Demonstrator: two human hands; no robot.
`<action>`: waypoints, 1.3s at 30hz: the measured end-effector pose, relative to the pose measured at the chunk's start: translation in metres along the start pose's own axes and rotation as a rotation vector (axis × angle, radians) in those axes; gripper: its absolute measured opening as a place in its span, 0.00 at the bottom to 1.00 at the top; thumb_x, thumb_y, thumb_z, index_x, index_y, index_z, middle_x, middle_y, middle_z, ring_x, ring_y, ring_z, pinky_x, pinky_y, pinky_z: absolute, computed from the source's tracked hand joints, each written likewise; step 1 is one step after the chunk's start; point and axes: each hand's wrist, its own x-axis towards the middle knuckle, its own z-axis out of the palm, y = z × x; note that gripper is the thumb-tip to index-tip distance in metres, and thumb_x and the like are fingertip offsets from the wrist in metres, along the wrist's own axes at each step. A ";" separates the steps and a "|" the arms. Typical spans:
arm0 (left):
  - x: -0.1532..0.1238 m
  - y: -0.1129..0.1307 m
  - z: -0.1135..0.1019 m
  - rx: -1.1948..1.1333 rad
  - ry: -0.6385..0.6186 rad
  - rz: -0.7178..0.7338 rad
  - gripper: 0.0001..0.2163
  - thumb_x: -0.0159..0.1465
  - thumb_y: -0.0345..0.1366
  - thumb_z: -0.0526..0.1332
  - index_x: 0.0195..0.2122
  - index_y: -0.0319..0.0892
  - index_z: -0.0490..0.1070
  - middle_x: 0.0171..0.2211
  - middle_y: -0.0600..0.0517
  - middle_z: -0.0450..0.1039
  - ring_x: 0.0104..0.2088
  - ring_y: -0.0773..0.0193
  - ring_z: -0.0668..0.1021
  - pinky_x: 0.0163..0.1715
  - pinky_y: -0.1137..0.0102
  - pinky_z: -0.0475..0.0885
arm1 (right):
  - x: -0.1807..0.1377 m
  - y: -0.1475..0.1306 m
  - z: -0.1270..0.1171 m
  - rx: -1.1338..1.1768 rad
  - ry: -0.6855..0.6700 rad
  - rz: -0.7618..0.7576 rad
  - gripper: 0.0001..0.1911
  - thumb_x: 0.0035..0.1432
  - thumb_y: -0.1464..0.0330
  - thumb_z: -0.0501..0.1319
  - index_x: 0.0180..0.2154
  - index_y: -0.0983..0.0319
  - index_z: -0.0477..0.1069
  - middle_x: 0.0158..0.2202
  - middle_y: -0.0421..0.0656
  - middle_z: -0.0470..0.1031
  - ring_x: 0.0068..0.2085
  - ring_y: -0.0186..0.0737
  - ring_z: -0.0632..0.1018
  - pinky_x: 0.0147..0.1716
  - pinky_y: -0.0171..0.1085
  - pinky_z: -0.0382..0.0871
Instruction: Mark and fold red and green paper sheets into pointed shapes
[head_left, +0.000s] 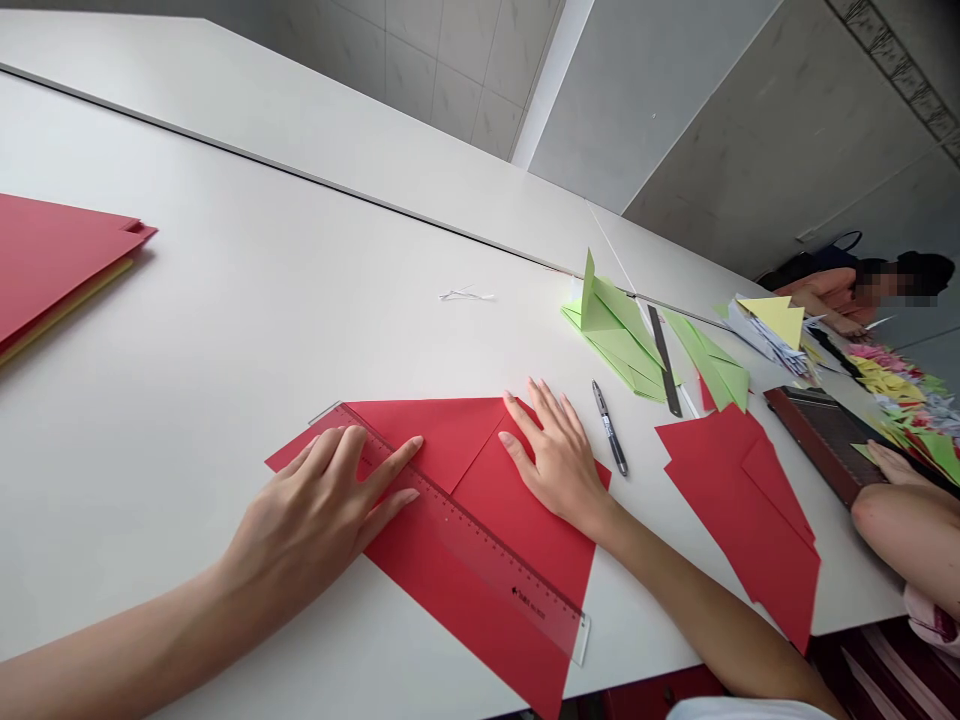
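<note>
A red sheet of paper (480, 560), partly folded into a triangle, lies on the white table (225, 330) in front of me. A clear plastic ruler (480, 550) lies diagonally across it. My left hand (315, 520) rests flat on the ruler's upper end and the paper, fingers spread. My right hand (555, 450) presses flat on the folded flap of the red paper, fingers together and pointing away from me. Neither hand grips anything.
A black pen (610, 427) lies right of my right hand. Further right are more red sheets (742, 500), green folded papers (622, 330), a dark ruler (664, 362) and a paper cutter (817, 430). A red folder stack (52, 260) sits far left. Another person's arm (907, 510) rests at right.
</note>
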 end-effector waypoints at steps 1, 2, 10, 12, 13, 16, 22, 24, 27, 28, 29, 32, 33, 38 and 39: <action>0.000 0.000 0.000 -0.004 -0.006 -0.002 0.16 0.71 0.32 0.49 0.56 0.46 0.70 0.30 0.49 0.67 0.36 0.56 0.73 0.32 0.65 0.71 | 0.000 0.002 0.001 -0.011 0.003 0.017 0.28 0.71 0.56 0.44 0.66 0.61 0.55 0.69 0.51 0.50 0.69 0.48 0.51 0.66 0.54 0.49; 0.000 0.000 0.000 0.001 -0.014 0.002 0.16 0.71 0.32 0.49 0.56 0.46 0.70 0.29 0.49 0.67 0.36 0.57 0.73 0.32 0.66 0.71 | 0.000 0.003 0.001 -0.017 0.001 0.025 0.29 0.71 0.56 0.43 0.66 0.62 0.55 0.69 0.50 0.51 0.69 0.48 0.52 0.66 0.53 0.49; -0.002 0.003 0.003 0.045 0.005 0.021 0.17 0.69 0.40 0.54 0.56 0.43 0.70 0.32 0.44 0.68 0.36 0.54 0.73 0.26 0.67 0.68 | -0.004 0.007 0.009 0.013 0.026 0.010 0.31 0.71 0.56 0.42 0.66 0.67 0.54 0.67 0.51 0.55 0.68 0.47 0.56 0.65 0.52 0.54; -0.001 0.005 0.001 0.053 -0.040 0.012 0.17 0.69 0.41 0.56 0.56 0.43 0.70 0.32 0.44 0.68 0.35 0.54 0.73 0.27 0.67 0.68 | -0.006 0.007 0.009 0.017 0.046 0.002 0.30 0.71 0.57 0.43 0.67 0.66 0.52 0.68 0.52 0.53 0.68 0.47 0.56 0.65 0.52 0.54; -0.001 0.006 0.000 0.058 -0.069 0.002 0.18 0.68 0.41 0.56 0.57 0.44 0.70 0.32 0.44 0.68 0.35 0.55 0.73 0.28 0.67 0.68 | -0.007 0.006 0.010 0.017 0.052 -0.006 0.30 0.71 0.57 0.43 0.67 0.65 0.52 0.69 0.52 0.52 0.68 0.48 0.55 0.65 0.53 0.54; -0.001 0.009 -0.004 0.067 -0.128 -0.035 0.19 0.68 0.42 0.56 0.59 0.46 0.68 0.33 0.45 0.69 0.34 0.57 0.71 0.30 0.67 0.68 | -0.007 0.007 0.010 0.015 0.045 -0.047 0.28 0.71 0.58 0.43 0.67 0.61 0.54 0.69 0.50 0.50 0.69 0.48 0.54 0.65 0.54 0.53; -0.002 0.011 -0.007 0.018 -0.143 -0.073 0.19 0.68 0.46 0.55 0.58 0.47 0.69 0.33 0.46 0.69 0.35 0.58 0.70 0.34 0.66 0.68 | -0.004 0.005 0.010 -0.031 0.038 -0.129 0.28 0.71 0.58 0.43 0.67 0.62 0.54 0.69 0.51 0.50 0.69 0.48 0.51 0.65 0.57 0.50; -0.002 0.011 -0.008 0.012 -0.144 -0.078 0.19 0.68 0.47 0.55 0.58 0.46 0.69 0.33 0.46 0.68 0.34 0.58 0.70 0.34 0.66 0.69 | -0.001 0.001 0.010 -0.042 0.027 -0.159 0.28 0.71 0.58 0.43 0.67 0.61 0.53 0.69 0.50 0.51 0.69 0.47 0.51 0.66 0.57 0.48; -0.002 0.012 -0.008 0.007 -0.141 -0.083 0.20 0.68 0.47 0.54 0.58 0.45 0.69 0.34 0.45 0.68 0.34 0.58 0.71 0.34 0.66 0.69 | 0.008 -0.011 0.008 -0.035 0.001 -0.227 0.27 0.71 0.58 0.43 0.67 0.60 0.53 0.69 0.49 0.51 0.69 0.47 0.51 0.66 0.56 0.48; -0.002 0.012 -0.008 -0.004 -0.136 -0.084 0.20 0.68 0.47 0.54 0.58 0.45 0.69 0.34 0.45 0.68 0.34 0.58 0.71 0.34 0.65 0.69 | 0.012 -0.016 0.007 -0.030 -0.011 -0.254 0.27 0.71 0.58 0.43 0.67 0.59 0.53 0.69 0.48 0.51 0.69 0.47 0.51 0.66 0.56 0.48; -0.002 0.012 -0.007 -0.019 -0.129 -0.087 0.20 0.68 0.46 0.54 0.57 0.44 0.69 0.34 0.45 0.68 0.34 0.58 0.71 0.35 0.65 0.70 | 0.016 -0.020 0.006 -0.025 -0.023 -0.282 0.27 0.71 0.57 0.43 0.67 0.58 0.53 0.69 0.47 0.52 0.69 0.47 0.51 0.66 0.56 0.48; -0.003 0.012 -0.006 -0.061 -0.113 -0.105 0.19 0.69 0.46 0.54 0.56 0.43 0.69 0.34 0.45 0.68 0.34 0.58 0.71 0.35 0.64 0.70 | 0.030 -0.032 0.005 -0.006 -0.059 -0.368 0.26 0.71 0.57 0.43 0.67 0.55 0.53 0.69 0.45 0.52 0.69 0.48 0.52 0.66 0.57 0.49; -0.003 0.013 -0.006 -0.071 -0.111 -0.112 0.19 0.69 0.46 0.54 0.56 0.43 0.69 0.34 0.45 0.68 0.34 0.58 0.71 0.35 0.64 0.70 | 0.035 -0.035 0.005 0.002 -0.066 -0.397 0.26 0.71 0.57 0.43 0.67 0.53 0.53 0.69 0.45 0.52 0.69 0.48 0.53 0.66 0.57 0.49; -0.005 0.015 -0.004 -0.086 -0.105 -0.118 0.20 0.69 0.46 0.53 0.56 0.41 0.67 0.34 0.46 0.69 0.35 0.57 0.73 0.38 0.62 0.70 | 0.057 -0.049 0.006 0.017 -0.082 -0.528 0.25 0.71 0.56 0.43 0.66 0.50 0.52 0.69 0.44 0.50 0.68 0.50 0.54 0.65 0.58 0.49; -0.005 0.016 -0.003 -0.079 -0.098 -0.120 0.19 0.69 0.46 0.53 0.55 0.40 0.68 0.34 0.45 0.69 0.36 0.56 0.73 0.38 0.61 0.70 | 0.060 -0.052 0.006 0.017 -0.090 -0.549 0.25 0.71 0.56 0.43 0.66 0.50 0.52 0.69 0.44 0.50 0.69 0.50 0.54 0.65 0.58 0.48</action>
